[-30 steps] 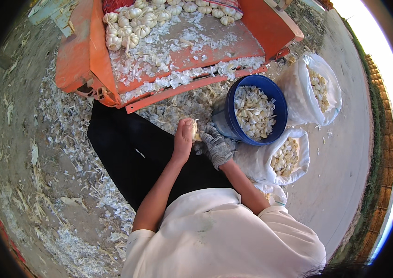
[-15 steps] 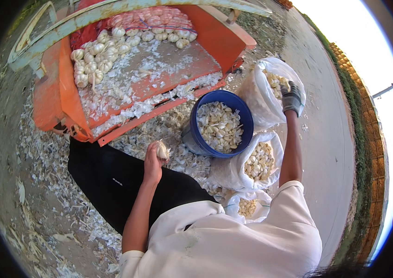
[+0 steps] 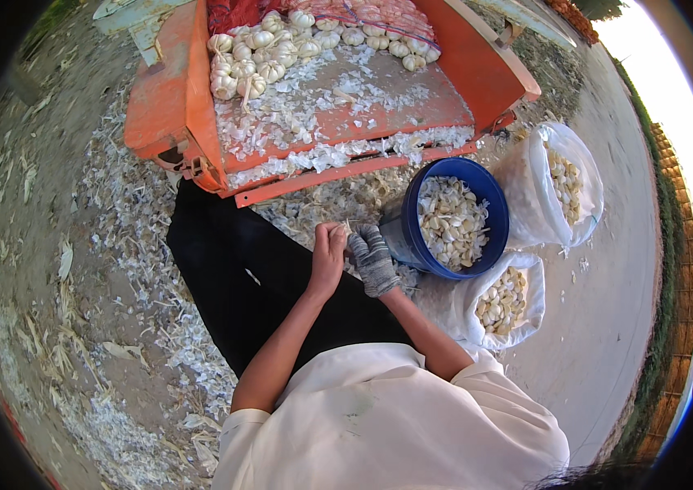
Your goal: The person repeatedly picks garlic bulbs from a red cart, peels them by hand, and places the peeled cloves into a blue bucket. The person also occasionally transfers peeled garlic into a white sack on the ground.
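Over my lap, my bare left hand (image 3: 329, 257) is closed round a garlic bulb (image 3: 348, 228), which is mostly covered by fingers. My right hand (image 3: 374, 261), in a grey glove, presses against the same bulb from the other side with bent fingers. Just right of the hands stands a blue bucket (image 3: 503, 222) filled with loose garlic cloves (image 3: 451, 220). Beyond it, at the far right, an open white sack (image 3: 587, 151) holds cloves, and a second white sack (image 3: 454, 314) with cloves stands nearer to me.
Ahead is an orange metal bed (image 3: 171, 106) with whole garlic bulbs (image 3: 269, 53) and a red net bag (image 3: 240, 11) at its back. Papery skins (image 3: 346, 155) lie along its front lip and over the ground. A paved strip (image 3: 599, 343) runs along the right.
My right hand has come back from the far white sack to the garlic bulb at my left hand. The view has shifted, so the bed and bucket appear further right.
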`<state>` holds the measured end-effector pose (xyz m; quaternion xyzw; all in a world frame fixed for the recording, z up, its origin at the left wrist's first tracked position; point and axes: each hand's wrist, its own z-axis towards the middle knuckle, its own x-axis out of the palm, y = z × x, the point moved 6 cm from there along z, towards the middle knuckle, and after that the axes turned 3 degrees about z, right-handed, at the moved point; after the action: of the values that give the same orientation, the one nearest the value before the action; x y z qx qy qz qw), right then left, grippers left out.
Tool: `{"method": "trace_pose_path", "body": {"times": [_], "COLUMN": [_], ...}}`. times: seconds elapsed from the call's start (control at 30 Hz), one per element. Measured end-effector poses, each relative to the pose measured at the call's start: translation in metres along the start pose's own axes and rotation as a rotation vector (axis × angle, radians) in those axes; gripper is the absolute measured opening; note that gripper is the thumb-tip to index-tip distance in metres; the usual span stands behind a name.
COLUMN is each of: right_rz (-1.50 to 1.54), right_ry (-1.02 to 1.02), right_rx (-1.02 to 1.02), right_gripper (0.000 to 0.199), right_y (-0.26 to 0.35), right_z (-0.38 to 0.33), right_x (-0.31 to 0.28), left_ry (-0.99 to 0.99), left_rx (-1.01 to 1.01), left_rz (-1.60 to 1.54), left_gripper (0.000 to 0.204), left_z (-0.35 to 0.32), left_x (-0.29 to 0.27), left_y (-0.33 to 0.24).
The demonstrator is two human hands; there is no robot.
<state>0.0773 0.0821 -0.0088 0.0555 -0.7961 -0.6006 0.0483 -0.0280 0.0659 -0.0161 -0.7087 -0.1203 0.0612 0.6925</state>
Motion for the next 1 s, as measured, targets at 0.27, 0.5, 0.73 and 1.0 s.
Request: {"method": "trace_pose_path", "body": {"times": [0.27, 0.5, 0.73, 1.0], "right_rz": [0.561, 0.891, 0.975, 0.296], "right_ry": [0.096, 0.029, -0.472, 0.053], "right_rx": [0.223, 0.418, -0.355, 0.019], "right_gripper": [0.016, 0.013, 0.038, 0.023], "right_y": [-0.011, 0.035, 0.181, 0.084], "right_z": [-0.004, -0.012, 0.015, 0.011], "right_x": [-0.012, -0.095, -0.336, -0.135], "left_ry": [0.067, 0.133, 0.309, 0.364], "left_rx": [-0.295, -0.368, -0.36, -0.213], "left_rz": [-0.379, -0.662, -0.589, -0.466], "left_gripper": [0.022, 0.034, 0.044, 0.049], "left_z": [-0.006, -0.004, -0.011, -0.009], "left_x": [-0.001, 0.012, 0.023, 0.027], "left_y": [0.018, 0.013, 0.0, -0.007]}}
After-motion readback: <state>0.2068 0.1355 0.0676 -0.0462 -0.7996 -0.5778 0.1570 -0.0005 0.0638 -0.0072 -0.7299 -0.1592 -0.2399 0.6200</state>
